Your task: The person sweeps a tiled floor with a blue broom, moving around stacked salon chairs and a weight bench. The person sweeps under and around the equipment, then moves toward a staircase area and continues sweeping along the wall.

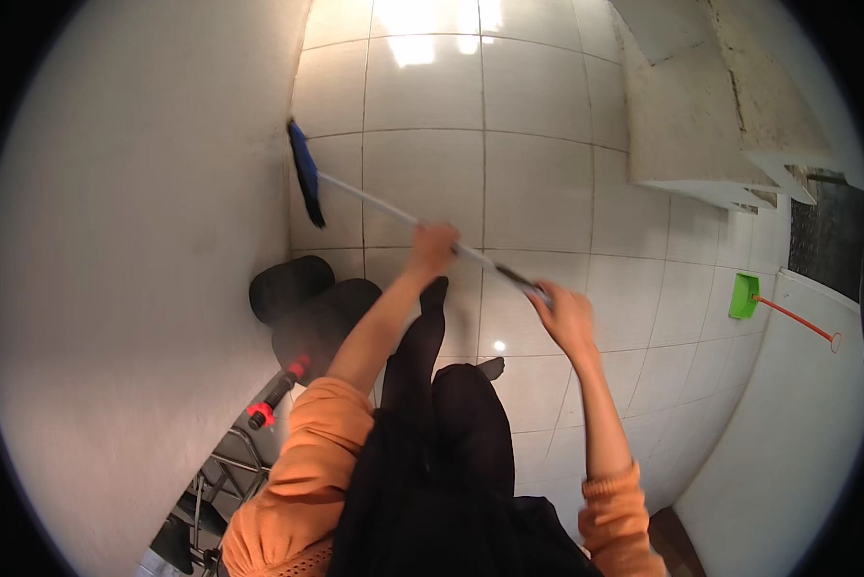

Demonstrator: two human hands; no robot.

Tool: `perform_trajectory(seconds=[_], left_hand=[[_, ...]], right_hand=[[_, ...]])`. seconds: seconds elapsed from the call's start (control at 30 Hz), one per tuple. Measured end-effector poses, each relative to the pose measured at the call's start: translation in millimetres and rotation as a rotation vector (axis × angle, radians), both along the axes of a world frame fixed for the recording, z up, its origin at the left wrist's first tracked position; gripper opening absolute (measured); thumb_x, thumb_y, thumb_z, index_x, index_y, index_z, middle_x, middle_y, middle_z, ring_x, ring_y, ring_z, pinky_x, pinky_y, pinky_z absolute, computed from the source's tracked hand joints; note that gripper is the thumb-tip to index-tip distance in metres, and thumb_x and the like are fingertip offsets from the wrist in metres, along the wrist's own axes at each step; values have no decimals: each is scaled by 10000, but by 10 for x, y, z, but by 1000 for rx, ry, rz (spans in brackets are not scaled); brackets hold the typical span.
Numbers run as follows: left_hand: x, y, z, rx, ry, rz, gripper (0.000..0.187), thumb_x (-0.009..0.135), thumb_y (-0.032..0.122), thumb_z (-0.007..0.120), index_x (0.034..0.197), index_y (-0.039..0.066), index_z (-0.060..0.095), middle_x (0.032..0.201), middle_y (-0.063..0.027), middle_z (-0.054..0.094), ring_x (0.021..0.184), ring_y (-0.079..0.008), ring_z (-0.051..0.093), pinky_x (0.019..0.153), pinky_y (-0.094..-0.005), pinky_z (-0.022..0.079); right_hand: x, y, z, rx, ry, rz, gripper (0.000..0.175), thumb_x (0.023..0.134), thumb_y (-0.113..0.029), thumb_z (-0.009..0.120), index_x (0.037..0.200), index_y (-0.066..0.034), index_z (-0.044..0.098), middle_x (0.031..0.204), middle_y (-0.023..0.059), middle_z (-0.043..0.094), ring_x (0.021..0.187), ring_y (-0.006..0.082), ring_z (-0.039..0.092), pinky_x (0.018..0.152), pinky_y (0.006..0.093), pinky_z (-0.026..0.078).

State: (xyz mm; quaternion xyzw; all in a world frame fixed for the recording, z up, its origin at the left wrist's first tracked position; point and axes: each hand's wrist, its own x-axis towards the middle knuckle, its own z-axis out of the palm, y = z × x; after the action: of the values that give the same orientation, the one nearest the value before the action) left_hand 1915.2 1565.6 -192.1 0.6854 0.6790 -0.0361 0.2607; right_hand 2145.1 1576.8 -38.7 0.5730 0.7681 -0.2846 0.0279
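Note:
A broom handle (374, 203) slants across the tiled floor in both of my hands. My left hand (435, 251) wraps around the middle of the pale shaft. Near the top end, just past a dark grip section (513, 275), my right hand (566, 317) is closed on the handle. The blue broom head (304, 166) with dark bristles lies at the foot of the left wall, its bristle side along the wall. Both hands look slightly blurred.
Black rounded weights (292, 290) and a dumbbell bar (280, 393) with red collars stand by the left wall (150, 216). Metal chair legs (241, 461) are behind. A green dustpan (745, 296) with an orange handle rests at right. A pale concrete structure (692, 122) juts out upper right.

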Motion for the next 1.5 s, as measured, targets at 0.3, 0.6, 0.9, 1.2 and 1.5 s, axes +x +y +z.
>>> perform_trajectory(seconds=[0.3, 0.6, 0.9, 1.2, 1.5], left_hand=[[-913, 846, 129, 122, -123, 252, 831, 667, 216, 732, 1356, 140, 275, 1329, -146, 343, 1232, -303, 350, 1007, -548, 284], [195, 101, -24, 278, -266, 127, 545, 734, 219, 650, 1232, 145, 440, 1298, -197, 362, 1164, -428, 371, 990, -561, 264], [127, -154, 77, 265, -477, 142, 429, 675, 55, 610, 1085, 89, 488, 1270, -187, 337, 1142, -442, 368, 1022, -542, 242], [-1080, 1034, 348, 425, -641, 743, 627, 728, 103, 640, 1268, 11, 336, 1300, -195, 355, 1142, -397, 425, 936, -459, 378], [-1233, 1424, 17, 227, -1043, 897, 417, 815, 101, 596, 1194, 27, 438, 1176, -133, 502, 1080, -256, 522, 885, -355, 421]], right_hand=[[-773, 1687, -681, 99, 52, 153, 357, 843, -440, 543, 919, -118, 677, 673, 133, 632, 645, 311, 619, 589, 388, 481], [31, 463, 376, -701, -151, -29, 339, 934, -370, 403, 928, -48, 511, 663, 142, 620, 577, 283, 634, 572, 369, 488], [-102, -545, -201, -397, -16, -203, 385, 898, -374, 507, 774, -11, 543, 558, 70, 544, 473, 157, 527, 461, 313, 396], [-2106, 1670, -775, -478, 500, -380, 364, 929, -366, 448, 755, -49, 494, 512, -6, 435, 381, 88, 426, 351, 252, 324], [-3554, 3568, -657, -410, 571, -313, 296, 894, -232, 504, 1033, 29, 499, 608, 0, 460, 403, 58, 391, 346, 217, 303]])
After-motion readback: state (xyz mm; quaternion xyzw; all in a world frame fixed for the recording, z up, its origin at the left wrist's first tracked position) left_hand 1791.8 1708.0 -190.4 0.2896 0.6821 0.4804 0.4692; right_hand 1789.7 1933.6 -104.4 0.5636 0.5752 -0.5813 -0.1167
